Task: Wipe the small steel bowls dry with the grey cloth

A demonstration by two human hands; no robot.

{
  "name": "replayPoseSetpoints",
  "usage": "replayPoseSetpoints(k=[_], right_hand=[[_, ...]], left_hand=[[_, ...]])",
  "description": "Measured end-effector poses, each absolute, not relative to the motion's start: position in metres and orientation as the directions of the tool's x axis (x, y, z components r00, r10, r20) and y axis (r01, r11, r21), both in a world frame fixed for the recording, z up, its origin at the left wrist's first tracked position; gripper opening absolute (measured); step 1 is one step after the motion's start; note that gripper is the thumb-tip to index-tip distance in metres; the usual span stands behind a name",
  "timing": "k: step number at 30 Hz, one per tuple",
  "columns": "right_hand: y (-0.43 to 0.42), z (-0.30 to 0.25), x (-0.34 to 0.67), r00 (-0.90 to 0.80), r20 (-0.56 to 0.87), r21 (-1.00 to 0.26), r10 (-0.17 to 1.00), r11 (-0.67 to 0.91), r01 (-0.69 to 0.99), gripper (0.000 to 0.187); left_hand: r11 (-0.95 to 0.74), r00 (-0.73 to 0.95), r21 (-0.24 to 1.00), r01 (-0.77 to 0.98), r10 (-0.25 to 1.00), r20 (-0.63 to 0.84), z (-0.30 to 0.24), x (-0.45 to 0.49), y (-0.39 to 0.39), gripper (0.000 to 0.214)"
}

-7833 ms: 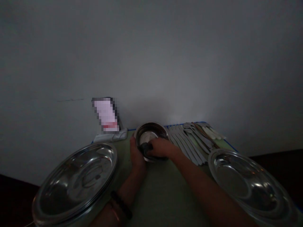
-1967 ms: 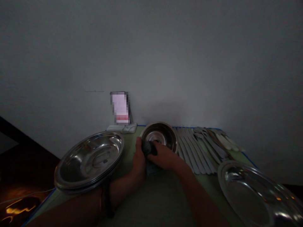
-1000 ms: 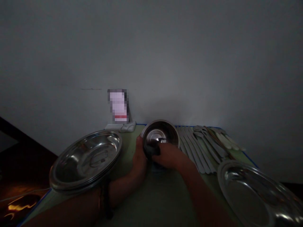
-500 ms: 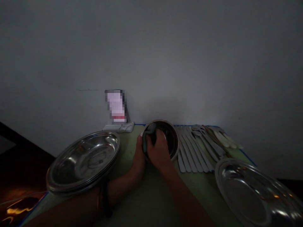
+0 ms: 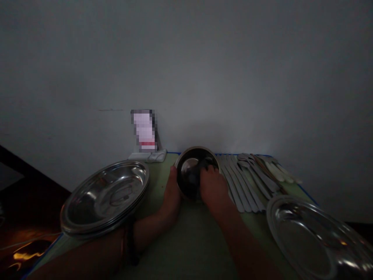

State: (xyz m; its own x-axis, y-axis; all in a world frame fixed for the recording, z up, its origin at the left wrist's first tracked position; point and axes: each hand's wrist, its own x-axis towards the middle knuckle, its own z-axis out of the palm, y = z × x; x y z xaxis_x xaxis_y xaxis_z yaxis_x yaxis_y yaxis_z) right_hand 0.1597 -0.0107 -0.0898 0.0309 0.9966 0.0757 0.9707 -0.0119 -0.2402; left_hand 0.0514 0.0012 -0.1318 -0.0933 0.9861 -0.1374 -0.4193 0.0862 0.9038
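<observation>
A round metal bowl (image 5: 188, 169) is tilted toward me near the wall, its dark shiny inside in view. My left hand (image 5: 171, 188) holds the bowl by its left side, thumb near the rim and the other fingers hidden behind it. My right hand (image 5: 214, 186) is inside the bowl at the right, its fingers bent around a dark grey-green cloth (image 5: 204, 165) pressed to the inner wall. Poor light blurs the cloth's outline.
At left lies a stack of oval metal dishes (image 5: 107, 194); another metal dish (image 5: 309, 237) is at front right. Table knives (image 5: 239, 186), spoons (image 5: 259, 175) and white-handled utensils (image 5: 281, 171) lie right of the bowl. A phone (image 5: 145, 130) leans on the wall (image 5: 204, 77).
My right hand has swept the cloth from the left side of the bowl's inside to the right side. My left hand keeps its hold on the bowl.
</observation>
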Motion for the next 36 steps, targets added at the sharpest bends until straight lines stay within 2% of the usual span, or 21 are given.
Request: replayPoseSetpoints(k=[2, 5, 11, 14, 17, 19, 21, 23, 24, 28, 32, 36], right_hand=[[-0.007, -0.095, 0.157, 0.101, 0.191, -0.259, 0.976, -0.049, 0.965, 0.040], [0.000, -0.107, 0.149, 0.115, 0.325, -0.347, 0.939, 0.005, 0.938, 0.037], [0.004, -0.128, 0.134, 0.111, 0.428, -0.607, 0.897, 0.195, 0.770, 0.039], [0.004, -0.127, 0.139, -0.054, 0.432, -0.628, 0.900, 0.343, 0.698, 0.038], [0.000, -0.113, 0.148, -0.284, 0.358, -0.546, 0.889, 0.446, 0.709, 0.044], [-0.006, -0.099, 0.151, -0.275, 0.307, -0.422, 0.911, 0.390, 0.819, 0.038], [-0.011, -0.086, 0.149, -0.107, 0.308, -0.290, 0.945, 0.201, 0.936, 0.032], [-0.015, -0.080, 0.147, 0.012, 0.310, -0.219, 0.951, 0.060, 0.974, 0.033], [-0.015, -0.080, 0.146, 0.023, 0.293, -0.211, 0.956, 0.042, 0.977, 0.034], [-0.011, -0.092, 0.145, -0.011, 0.207, -0.247, 0.978, 0.063, 0.967, 0.038], [-0.004, -0.103, 0.148, 0.053, 0.299, -0.298, 0.953, 0.040, 0.954, 0.039], [-0.001, -0.109, 0.147, 0.047, 0.315, -0.552, 0.948, 0.143, 0.821, 0.034]], left_hand=[[0.121, -0.089, 0.898, -0.422, 0.981, -0.174, -0.128, 0.053, 0.000, 0.050], [0.180, -0.060, 0.884, -0.432, 0.972, -0.227, -0.129, 0.052, 0.001, 0.051], [0.154, -0.118, 0.894, -0.420, 0.968, -0.222, -0.137, 0.048, 0.008, 0.046], [0.175, -0.140, 0.879, -0.443, 0.955, -0.260, -0.133, 0.049, 0.008, 0.046], [0.219, -0.145, 0.859, -0.464, 0.937, -0.317, -0.128, 0.051, 0.005, 0.048], [0.217, -0.149, 0.859, -0.465, 0.937, -0.317, -0.127, 0.052, 0.002, 0.048], [0.198, -0.134, 0.864, -0.463, 0.948, -0.290, -0.129, 0.053, 0.001, 0.047], [0.197, -0.113, 0.862, -0.467, 0.954, -0.279, -0.132, 0.053, 0.001, 0.048], [0.200, -0.111, 0.860, -0.469, 0.953, -0.282, -0.134, 0.052, 0.001, 0.049], [0.221, -0.135, 0.867, -0.447, 0.941, -0.309, -0.136, 0.051, 0.002, 0.051], [0.268, -0.063, 0.871, -0.413, 0.945, -0.320, -0.130, 0.053, -0.002, 0.048], [0.254, 0.030, 0.860, -0.442, 0.963, -0.269, -0.127, 0.054, -0.003, 0.048]])
